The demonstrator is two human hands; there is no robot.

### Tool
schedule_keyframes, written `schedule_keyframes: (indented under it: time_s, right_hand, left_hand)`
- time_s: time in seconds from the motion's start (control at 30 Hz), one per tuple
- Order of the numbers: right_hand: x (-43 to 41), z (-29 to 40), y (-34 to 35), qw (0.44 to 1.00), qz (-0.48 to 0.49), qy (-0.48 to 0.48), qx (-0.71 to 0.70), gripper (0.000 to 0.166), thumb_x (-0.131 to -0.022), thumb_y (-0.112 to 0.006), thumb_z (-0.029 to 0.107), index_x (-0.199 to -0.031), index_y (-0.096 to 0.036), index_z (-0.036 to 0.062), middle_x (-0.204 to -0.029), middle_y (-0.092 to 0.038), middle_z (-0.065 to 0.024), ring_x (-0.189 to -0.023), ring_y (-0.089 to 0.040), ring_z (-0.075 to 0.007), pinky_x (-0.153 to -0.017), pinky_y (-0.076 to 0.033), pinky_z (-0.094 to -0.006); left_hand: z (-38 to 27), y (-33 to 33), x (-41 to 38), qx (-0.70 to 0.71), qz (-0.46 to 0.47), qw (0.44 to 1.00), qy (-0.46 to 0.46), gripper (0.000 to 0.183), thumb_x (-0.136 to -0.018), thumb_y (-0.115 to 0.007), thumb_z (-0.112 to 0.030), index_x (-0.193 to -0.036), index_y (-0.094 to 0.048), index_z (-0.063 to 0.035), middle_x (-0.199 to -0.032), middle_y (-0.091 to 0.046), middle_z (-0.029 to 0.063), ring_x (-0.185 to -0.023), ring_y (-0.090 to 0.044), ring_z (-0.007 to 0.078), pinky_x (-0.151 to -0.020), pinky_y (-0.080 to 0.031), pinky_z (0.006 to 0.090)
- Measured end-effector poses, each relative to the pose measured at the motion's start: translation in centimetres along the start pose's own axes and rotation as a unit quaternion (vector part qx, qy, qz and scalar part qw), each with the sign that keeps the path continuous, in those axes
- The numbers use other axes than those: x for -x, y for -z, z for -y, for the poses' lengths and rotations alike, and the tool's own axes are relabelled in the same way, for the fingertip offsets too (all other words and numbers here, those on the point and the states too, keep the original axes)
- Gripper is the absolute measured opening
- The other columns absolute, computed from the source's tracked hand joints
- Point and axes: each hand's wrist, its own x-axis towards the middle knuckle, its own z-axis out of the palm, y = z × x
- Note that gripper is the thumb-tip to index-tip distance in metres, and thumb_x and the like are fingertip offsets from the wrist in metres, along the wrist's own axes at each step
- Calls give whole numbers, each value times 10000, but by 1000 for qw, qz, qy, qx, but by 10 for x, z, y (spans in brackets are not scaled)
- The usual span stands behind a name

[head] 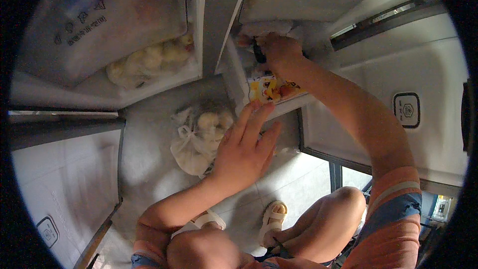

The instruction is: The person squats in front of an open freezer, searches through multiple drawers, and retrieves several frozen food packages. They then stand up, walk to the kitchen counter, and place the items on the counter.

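My right hand (278, 50) reaches into the lower right compartment of a refrigerator, beside a dark item (259, 50) and some plastic-wrapped packages (267, 28). Its fingertips are hidden, so a hold cannot be made out. Below that hand lies a yellow and white package (262, 89) with a cartoon face. My left hand (244, 147) has its fingers apart and holds nothing; its fingertips are at the compartment's white front edge (291, 105). On the floor, partly behind my left hand, a knotted clear plastic bag (194, 149) holds round pale items.
Left and right refrigerator doors (74, 179) (358, 93) are swung out on either side. In the left compartment, a bag of round pale food (149, 61) sits under a translucent drawer (123, 18). Another translucent drawer (287, 3) hangs above my right hand. My sandalled feet (274, 218) rest on grey tiles.
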Motion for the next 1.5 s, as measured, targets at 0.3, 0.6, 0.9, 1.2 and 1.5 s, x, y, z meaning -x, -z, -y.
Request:
schedule_keyframes:
  time_s: [0.3,0.6,0.9,1.2,1.5]
  right_hand:
    - [52,-57,-14,968,-101,-219,-67,437,-908,-657,471,-1126,-685,93,-1142,-683,-185,-988,-684,-405,-853,-557,-515]
    - [12,-21,-9,948,-182,259,-15,447,-677,-843,241,-1095,-702,164,-1210,-658,-9,-1251,-536,-259,-1047,-461,-464]
    - [29,-21,1,951,-262,164,28,350,-722,-792,444,-925,-762,160,-1141,-659,-11,-1166,-569,-261,-1031,-442,-489]
    - [25,-17,17,976,-209,6,61,293,-746,-785,385,-801,-768,98,-1016,-683,-77,-995,-629,-326,-824,-533,-446]
    - [23,-48,-14,947,-305,-73,-74,435,-757,-823,330,-1034,-650,43,-1024,-672,-172,-999,-645,-347,-781,-533,-465]
  left_hand:
    - [14,9,-26,41,-40,998,-28,523,-824,-742,-285,-1290,-605,-93,-1411,-532,134,-1299,-485,380,-1132,-364,498]
    - [22,8,-74,-63,82,993,-56,627,-842,-727,-349,-1329,-545,3,-1105,-687,188,-1134,-619,336,-1187,-294,501]
    - [34,0,-71,-85,56,993,-63,233,-791,-670,-154,-989,-656,-32,-828,-698,127,-905,-684,285,-1081,-438,436]
    - [39,-7,-68,-68,-36,994,-82,128,-782,-610,-97,-865,-688,-41,-730,-686,87,-829,-682,234,-969,-500,366]
    - [44,-5,-70,-15,12,997,-79,219,-804,-577,-141,-955,-655,-3,-770,-675,131,-822,-670,285,-917,-504,400]
